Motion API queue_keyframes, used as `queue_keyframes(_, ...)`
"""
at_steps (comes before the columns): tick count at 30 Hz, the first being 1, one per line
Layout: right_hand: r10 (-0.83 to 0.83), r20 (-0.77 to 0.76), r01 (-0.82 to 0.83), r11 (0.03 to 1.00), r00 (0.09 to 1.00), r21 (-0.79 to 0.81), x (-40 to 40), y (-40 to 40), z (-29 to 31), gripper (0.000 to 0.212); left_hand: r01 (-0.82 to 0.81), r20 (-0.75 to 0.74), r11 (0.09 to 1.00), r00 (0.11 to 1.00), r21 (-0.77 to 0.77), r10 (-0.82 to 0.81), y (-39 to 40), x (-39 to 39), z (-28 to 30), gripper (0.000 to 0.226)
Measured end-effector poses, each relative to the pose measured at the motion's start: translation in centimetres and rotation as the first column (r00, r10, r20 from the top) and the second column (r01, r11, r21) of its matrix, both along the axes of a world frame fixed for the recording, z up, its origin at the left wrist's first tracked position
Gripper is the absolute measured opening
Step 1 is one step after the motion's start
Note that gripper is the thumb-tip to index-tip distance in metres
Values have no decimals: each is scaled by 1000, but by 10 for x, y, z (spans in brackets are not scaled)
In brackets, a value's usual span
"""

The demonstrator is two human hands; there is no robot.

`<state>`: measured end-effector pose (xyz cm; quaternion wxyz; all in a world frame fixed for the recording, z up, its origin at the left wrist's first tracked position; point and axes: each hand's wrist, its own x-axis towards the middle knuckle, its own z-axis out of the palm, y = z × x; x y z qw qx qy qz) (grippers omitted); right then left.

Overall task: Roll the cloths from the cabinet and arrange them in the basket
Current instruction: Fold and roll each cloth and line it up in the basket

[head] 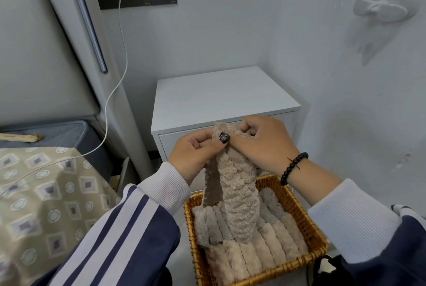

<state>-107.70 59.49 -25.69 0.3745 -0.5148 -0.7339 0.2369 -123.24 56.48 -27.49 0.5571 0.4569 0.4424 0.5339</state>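
Observation:
A fluffy beige cloth (235, 193) hangs folded lengthwise from both hands, its lower end reaching down into the wicker basket (297, 200). My left hand (196, 152) and my right hand (260, 143) pinch its top edge side by side, just in front of the white cabinet (219, 94). Several rolled beige and grey cloths (265, 251) lie packed in rows inside the basket. The cabinet drawer front behind my hands is shut as far as I can see.
A bed with a patterned cover (46, 193) and a padded headboard (34, 55) stands at the left. A white charger cable (119, 73) runs from a wall socket down to the bed. The wall at the right carries a hook (378, 10).

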Motion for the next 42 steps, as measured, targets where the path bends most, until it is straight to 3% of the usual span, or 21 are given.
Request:
queue_keyframes(3, 78, 61, -76, 996, 995, -44, 6, -1, 4, 26, -57, -68, 998, 996, -11, 56, 0, -2, 0, 12)
queue_keyframes(7, 185, 305, -165, 982, 934, -91, 22, 5, 5, 24, -190, -87, 982, 978, -9, 188, 5, -13, 2, 21)
queue_keyframes(9, 162, 371, -158, 987, 914, -41, 27, 8, 2, 26, -211, -92, 977, 973, 6, 211, 6, -17, 2, 23)
queue_keyframes(12, 94, 316, -114, 992, 944, 45, 30, 8, 1, 17, -220, -180, 973, 956, 72, 230, 5, -18, -1, 25)
queue_keyframes(17, 44, 322, -41, 999, 946, -15, 35, 6, 2, 28, -246, -312, 952, 904, 179, 292, 5, -19, -10, 27)
queue_keyframes(20, -65, 60, 58, 992, 996, 115, 32, 2, 7, 20, -265, -294, 944, 903, 195, 314, 5, -18, -5, 27)
queue_keyframes(22, -80, -67, 86, 992, 995, 91, 30, 1, 9, 21, -261, -269, 952, 917, 160, 296, 5, -16, -3, 26)
queue_keyframes(27, -8, -144, 14, 999, 990, 39, 30, 1, 7, 23, -258, -233, 954, 929, 154, 289, 6, -11, -4, 28)
queue_keyframes(30, 22, -220, -10, 998, 975, 59, 31, -1, 10, 33, -242, -170, 955, 948, 169, 270, 4, -12, 5, 13)
queue_keyframes(32, 31, -208, -24, 999, 978, 36, 31, -3, 10, 44, -202, -219, 959, 945, 198, 244, 1, -13, 10, 11)
queue_keyframes(35, 120, -197, -128, 991, 973, -27, 28, -6, 6, 52, -46, -362, 982, 926, 183, 111, -2, -16, 13, 41)
queue_keyframes(37, 176, -172, -188, 980, 969, -57, 23, -9, -1, 51, 54, -430, 989, 903, 134, 9, -3, -14, 12, 48)
queue_keyframes(39, 184, -119, -194, 978, 976, -74, 19, -8, -11, 50, 89, -476, 991, 879, 101, -30, -4, -9, 7, 42)
queue_keyframes(42, 182, -54, -188, 975, 982, -119, 16, -6, -21, 56, 72, -520, 990, 854, 117, -1, 0, -4, 0, 12)
